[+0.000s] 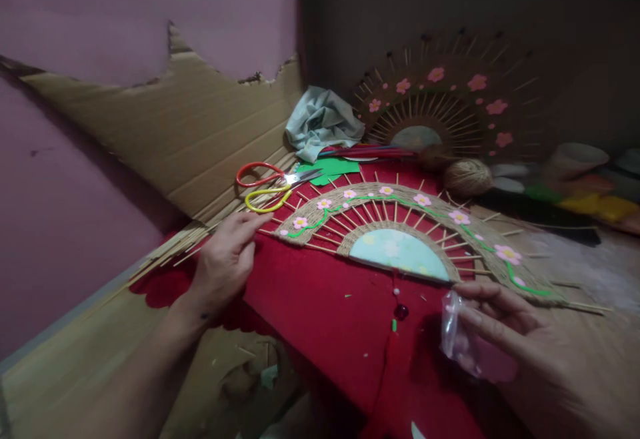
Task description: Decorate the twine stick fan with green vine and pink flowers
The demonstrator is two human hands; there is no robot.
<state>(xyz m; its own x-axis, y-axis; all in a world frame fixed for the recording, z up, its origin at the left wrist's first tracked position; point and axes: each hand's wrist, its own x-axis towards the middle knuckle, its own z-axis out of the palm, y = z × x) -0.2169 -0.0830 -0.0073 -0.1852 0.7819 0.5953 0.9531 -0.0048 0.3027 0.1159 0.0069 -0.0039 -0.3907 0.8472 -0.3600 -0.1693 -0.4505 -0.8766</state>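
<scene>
A woven half-round fan (305, 220) of thin sticks and twine, with pink flowers and a green wavy line, lies on red cloth. At its left end, my left hand (227, 255) has curled fingers around the tip of an outer stick; the exact grip is partly hidden. My right hand (510, 322) pinches a small clear plastic bag (453, 329) with pinkish contents, its fingertips close to the right corner of the fan's pale blue centre (400, 252). From that centre hangs a red tassel (390, 359) with a dark bead (401, 312). Scissors (295, 177) with red and yellow handles lie just beyond my left hand.
Torn cardboard (200, 119) leans on the wall at left, above loose thin sticks (165, 252). Behind the fan are green sheet pieces (330, 169), a crumpled pale cloth (325, 122) and a twine ball (469, 177). A larger flowered fan (450, 102) stands at the back.
</scene>
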